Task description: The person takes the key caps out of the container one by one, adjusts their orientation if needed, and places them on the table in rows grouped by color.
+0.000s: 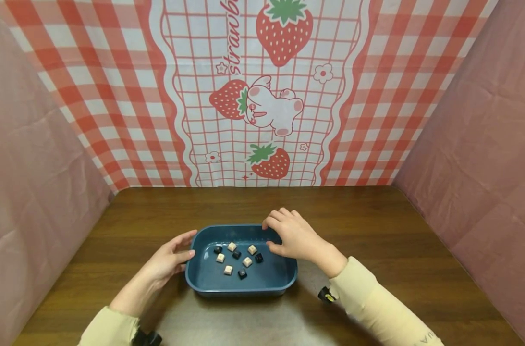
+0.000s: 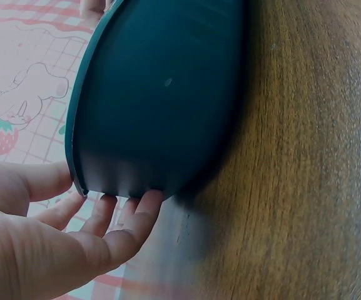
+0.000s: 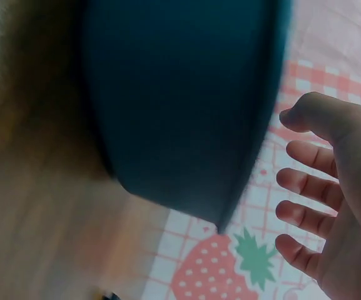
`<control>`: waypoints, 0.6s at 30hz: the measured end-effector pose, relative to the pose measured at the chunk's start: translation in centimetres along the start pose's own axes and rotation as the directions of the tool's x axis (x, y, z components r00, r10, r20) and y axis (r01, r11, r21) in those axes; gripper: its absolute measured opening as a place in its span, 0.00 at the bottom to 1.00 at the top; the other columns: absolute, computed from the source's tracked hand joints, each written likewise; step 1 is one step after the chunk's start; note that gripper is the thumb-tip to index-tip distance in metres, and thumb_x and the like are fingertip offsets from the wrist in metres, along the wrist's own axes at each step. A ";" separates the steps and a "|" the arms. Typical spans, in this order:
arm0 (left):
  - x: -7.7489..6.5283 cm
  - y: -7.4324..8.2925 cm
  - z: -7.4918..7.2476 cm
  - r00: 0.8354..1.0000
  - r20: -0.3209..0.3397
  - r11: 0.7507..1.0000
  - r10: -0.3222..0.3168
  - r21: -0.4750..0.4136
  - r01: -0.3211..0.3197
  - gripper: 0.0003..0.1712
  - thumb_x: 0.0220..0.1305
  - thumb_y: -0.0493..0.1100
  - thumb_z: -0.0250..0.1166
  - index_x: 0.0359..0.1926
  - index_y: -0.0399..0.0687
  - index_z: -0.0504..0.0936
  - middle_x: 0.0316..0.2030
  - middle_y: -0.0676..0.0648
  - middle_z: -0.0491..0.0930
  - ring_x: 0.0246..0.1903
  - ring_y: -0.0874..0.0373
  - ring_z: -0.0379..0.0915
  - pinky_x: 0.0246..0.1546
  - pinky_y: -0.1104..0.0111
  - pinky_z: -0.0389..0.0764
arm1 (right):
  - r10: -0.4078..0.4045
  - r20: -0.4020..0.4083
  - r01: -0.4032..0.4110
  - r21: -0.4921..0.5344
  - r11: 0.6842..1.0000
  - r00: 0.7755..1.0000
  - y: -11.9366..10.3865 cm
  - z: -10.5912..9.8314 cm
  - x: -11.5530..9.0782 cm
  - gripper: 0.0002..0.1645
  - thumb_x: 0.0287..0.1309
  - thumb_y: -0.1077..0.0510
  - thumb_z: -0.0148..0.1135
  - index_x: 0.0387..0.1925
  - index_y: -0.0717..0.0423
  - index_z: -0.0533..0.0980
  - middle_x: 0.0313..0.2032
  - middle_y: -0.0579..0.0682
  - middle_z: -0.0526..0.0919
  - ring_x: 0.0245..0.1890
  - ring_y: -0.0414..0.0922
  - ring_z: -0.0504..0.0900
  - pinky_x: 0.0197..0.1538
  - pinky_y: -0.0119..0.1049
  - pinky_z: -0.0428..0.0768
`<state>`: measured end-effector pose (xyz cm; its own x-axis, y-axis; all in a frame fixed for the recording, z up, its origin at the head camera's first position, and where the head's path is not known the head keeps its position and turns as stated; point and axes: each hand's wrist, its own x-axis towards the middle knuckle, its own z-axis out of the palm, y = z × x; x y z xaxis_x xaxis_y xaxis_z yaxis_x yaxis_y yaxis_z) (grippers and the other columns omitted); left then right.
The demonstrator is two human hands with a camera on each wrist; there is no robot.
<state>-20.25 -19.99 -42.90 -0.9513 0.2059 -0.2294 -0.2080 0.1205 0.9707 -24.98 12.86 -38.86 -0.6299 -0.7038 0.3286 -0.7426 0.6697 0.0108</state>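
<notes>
A blue rectangular tray (image 1: 240, 291) with rounded corners sits on the table near its middle. Scattered over its floor are several beige keycaps (image 1: 247, 262) and several black keycaps (image 1: 242, 274). My left hand (image 1: 164, 264) holds the tray's left end. In the left wrist view its thumb is at the rim and the fingers (image 2: 144, 215) bend against the outer wall. Over the tray's right back corner hovers my right hand (image 1: 294, 235), fingers loosely bent. From the right wrist view, that hand (image 3: 340, 187) has spread fingers with nothing between them, raised beyond the tray's rim.
A brown wood-grain table (image 1: 353, 211) carries the tray. Behind it hangs a red-checked cloth (image 1: 262, 115) with strawberry prints. Pink cloth walls (image 1: 42, 158) stand at both sides. Dark wrist devices (image 1: 326, 294) are strapped at the sleeves.
</notes>
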 end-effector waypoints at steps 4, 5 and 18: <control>-0.1 0.0 0.0 1.000 0.005 1.000 0.007 -0.003 -0.007 0.32 0.69 0.35 0.53 0.71 0.43 0.55 0.65 0.32 0.58 0.53 0.48 0.69 0.44 0.60 0.77 | -0.020 0.032 0.019 0.029 0.999 0.999 -0.6 1.1 0.0 0.19 0.49 0.47 0.68 0.42 0.47 0.76 0.40 0.42 0.75 0.40 0.42 0.70 0.40 0.41 0.69; -0.1 0.0 0.0 1.000 0.008 1.000 0.010 -0.002 -0.010 0.32 0.69 0.35 0.52 0.71 0.43 0.55 0.65 0.32 0.58 0.53 0.48 0.68 0.44 0.60 0.77 | -0.020 0.043 0.018 0.036 0.999 0.999 -0.7 1.4 0.0 0.19 0.49 0.47 0.68 0.42 0.47 0.76 0.39 0.42 0.74 0.39 0.42 0.69 0.40 0.40 0.68; 0.0 -0.2 -0.1 1.000 0.014 1.000 0.023 -0.006 -0.023 0.32 0.69 0.34 0.52 0.71 0.42 0.54 0.65 0.32 0.58 0.55 0.46 0.67 0.44 0.59 0.77 | -0.039 0.196 0.045 -0.026 0.999 0.980 -1.9 3.4 0.4 0.15 0.51 0.46 0.66 0.40 0.43 0.77 0.40 0.42 0.76 0.40 0.42 0.71 0.39 0.40 0.69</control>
<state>-20.28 -20.09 -43.05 -0.9525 0.2222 -0.2084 -0.1880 0.1096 0.9760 -24.59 10.56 -41.95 -0.6327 -0.7622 0.1366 -0.7641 0.6432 0.0501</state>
